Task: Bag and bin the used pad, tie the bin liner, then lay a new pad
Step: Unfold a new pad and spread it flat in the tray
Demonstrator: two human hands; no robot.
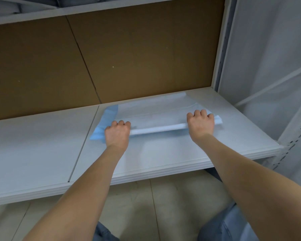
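Note:
A white pad with a blue backing (155, 112) lies on the white shelf (42, 145), right of the shelf's seam. Its near edge is rolled or folded into a long white strip running between my hands. My left hand (117, 133) grips the strip's left end, fingers curled over it, with blue backing showing beside it. My right hand (200, 123) grips the right end the same way. The pad's far part lies flat toward the back of the shelf, with blue showing at its left corner.
A brown cardboard back panel (111, 49) closes the shelf behind the pad. A white upright post (222, 44) stands at the right, with a perforated rack post (290, 145) beyond. The shelf above (76, 9) overhangs. Tiled floor (163, 197) lies below.

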